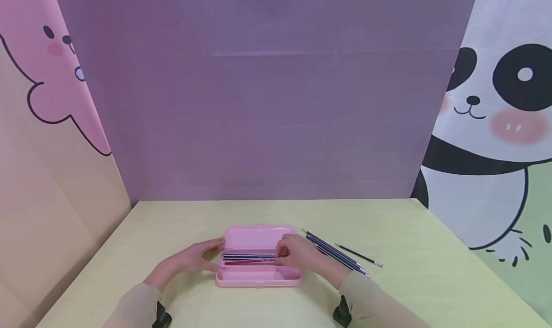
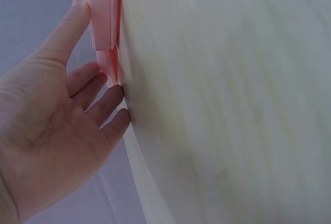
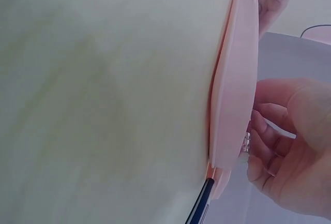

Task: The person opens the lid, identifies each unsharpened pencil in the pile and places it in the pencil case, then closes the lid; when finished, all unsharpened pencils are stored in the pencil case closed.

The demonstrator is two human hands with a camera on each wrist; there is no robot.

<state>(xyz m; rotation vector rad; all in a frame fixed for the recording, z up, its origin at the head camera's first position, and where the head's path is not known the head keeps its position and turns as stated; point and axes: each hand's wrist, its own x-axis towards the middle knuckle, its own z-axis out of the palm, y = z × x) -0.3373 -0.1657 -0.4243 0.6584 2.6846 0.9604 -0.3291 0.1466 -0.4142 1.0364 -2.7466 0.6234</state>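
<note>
A pink pencil case [image 1: 259,276] lies on the table with its lid [image 1: 259,237] folded open. Dark striped pencils [image 1: 246,257] and a red pencil [image 1: 247,261] lie in its middle section. My left hand [image 1: 196,258] rests at the case's left end, thumb on the near part, fingers extended toward the lid; the left wrist view shows the palm [image 2: 67,125] and spread fingers. With curled fingers, my right hand [image 1: 299,254] pinches the red pencil near its eraser end, above the case's right side. Its fingers partly hide that end; a metal ferrule [image 3: 246,142] shows beside them.
Right of the case lies a bundle of dark striped pencils [image 1: 338,254], close to the right forearm. A single black pencil [image 1: 359,254] with a white eraser lies farther right. The pale table [image 1: 181,222] ends at a purple backdrop [image 1: 267,127].
</note>
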